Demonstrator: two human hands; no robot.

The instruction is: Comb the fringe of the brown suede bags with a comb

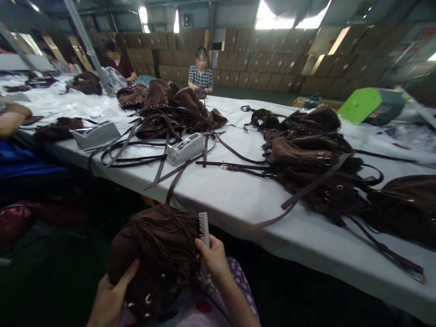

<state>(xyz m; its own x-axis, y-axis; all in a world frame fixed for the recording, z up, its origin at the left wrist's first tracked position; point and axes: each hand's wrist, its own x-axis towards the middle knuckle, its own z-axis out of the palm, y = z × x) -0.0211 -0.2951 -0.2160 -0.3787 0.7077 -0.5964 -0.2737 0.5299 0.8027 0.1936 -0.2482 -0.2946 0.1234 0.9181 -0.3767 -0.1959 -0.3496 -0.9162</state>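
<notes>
At the left edge, a co-worker's hand [17, 113]. Left of centre, a grey tape dispenser [97, 136] on the white-covered table [225, 200]. Bottom left, left hand [111, 293] clamped on the side of the brown fringed bag [153, 236], thumb on top, other fingers mostly hidden. Bag sits lower centre, over patterned clothing [240, 274]. Just right of it, right hand [213, 259], fingers closed round a pale brush [204, 225], bristles facing the fringe; bristle contact can't be told. Right side, piled brown bags [313, 168]; upper right, green-sided machine [363, 106].
</notes>
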